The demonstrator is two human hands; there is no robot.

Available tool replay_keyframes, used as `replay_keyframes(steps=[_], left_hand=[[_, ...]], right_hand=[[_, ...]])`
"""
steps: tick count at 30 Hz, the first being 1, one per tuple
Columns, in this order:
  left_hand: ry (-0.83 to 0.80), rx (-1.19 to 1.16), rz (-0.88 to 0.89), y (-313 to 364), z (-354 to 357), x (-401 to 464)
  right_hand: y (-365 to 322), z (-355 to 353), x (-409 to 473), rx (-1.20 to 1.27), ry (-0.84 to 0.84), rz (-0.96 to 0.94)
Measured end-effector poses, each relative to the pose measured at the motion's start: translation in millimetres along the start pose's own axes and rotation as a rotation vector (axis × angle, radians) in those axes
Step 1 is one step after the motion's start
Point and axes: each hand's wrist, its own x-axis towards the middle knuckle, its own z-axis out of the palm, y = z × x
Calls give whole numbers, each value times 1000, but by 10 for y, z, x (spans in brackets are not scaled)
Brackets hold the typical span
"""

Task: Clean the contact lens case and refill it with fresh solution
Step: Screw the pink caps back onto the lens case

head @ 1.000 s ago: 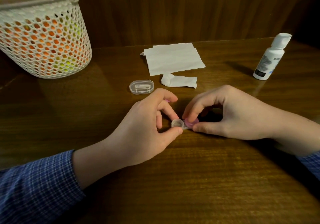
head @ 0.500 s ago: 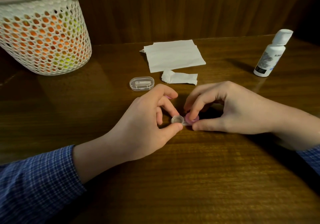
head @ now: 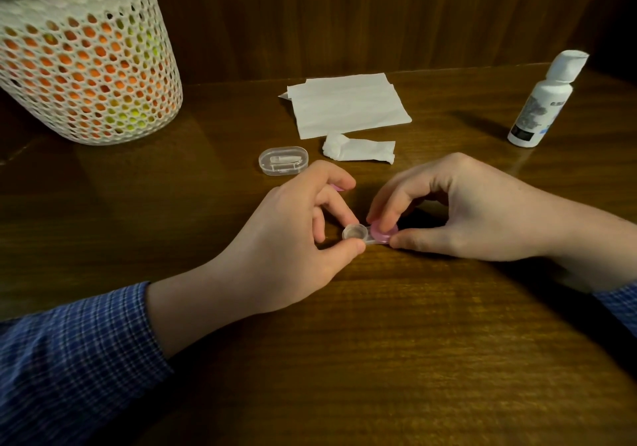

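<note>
Your contact lens case (head: 368,233) sits low on the wooden desk (head: 379,342), right in the middle between your two hands. Your left hand (head: 293,235) pinches its left well, which is open and clear, between the thumb below and a fingertip above. Your right hand (head: 475,211) grips the pink cap (head: 383,233) on the right well, thumb on the near edge and curled fingers on top; you cannot tell from here whether that cap is screwed tight. A sliver of something pink (head: 336,188) shows under your left forefinger, too hidden to name.

Behind your hands lies a small clear oval box (head: 283,160) with a pale tool inside, and just to its right a crumpled tissue (head: 358,149). Farther back a flat folded tissue (head: 348,104) lies near the wall. The white solution bottle (head: 544,101) stands upright at the far right, its cap closed, well apart from the case. At the far left stands a white mesh basket (head: 86,66) with orange and yellow-green shapes showing through the holes. Both your sleeves (head: 76,352) are blue check
</note>
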Motion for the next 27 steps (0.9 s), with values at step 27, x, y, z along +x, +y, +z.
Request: replay_keyframes(steps=[27], left_hand=[[-1, 13, -4, 10, -9, 3]], right_hand=[[26, 32, -4, -11, 11, -20]])
